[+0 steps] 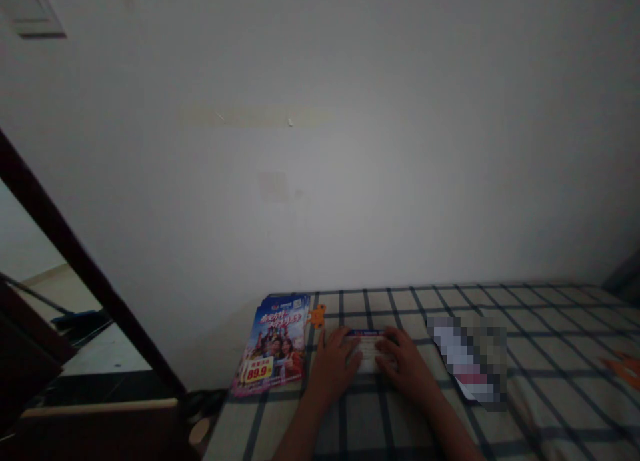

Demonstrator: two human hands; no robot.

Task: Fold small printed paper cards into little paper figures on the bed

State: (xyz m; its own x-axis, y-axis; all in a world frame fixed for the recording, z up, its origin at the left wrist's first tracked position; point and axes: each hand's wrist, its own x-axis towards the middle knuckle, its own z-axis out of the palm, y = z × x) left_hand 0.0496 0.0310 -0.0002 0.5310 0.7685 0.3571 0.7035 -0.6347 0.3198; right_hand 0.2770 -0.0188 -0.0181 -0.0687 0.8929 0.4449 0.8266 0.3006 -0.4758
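Both my hands rest on a folded white paper leaflet (369, 352) lying on a checked cloth surface (530, 388). My left hand (334, 366) lies flat with fingers spread over the leaflet's left part. My right hand (407, 362) lies flat over its right part, fingers pointing left. Only the middle strip of the leaflet shows between the hands.
A stack of colourful flyers (275, 344) lies to the left of my hands, at the cloth's left edge. A blurred-out item (470, 358) lies to the right. A white wall (320, 148) rises behind. A dark slanted beam (75, 254) and wooden furniture (95, 424) stand at the left.
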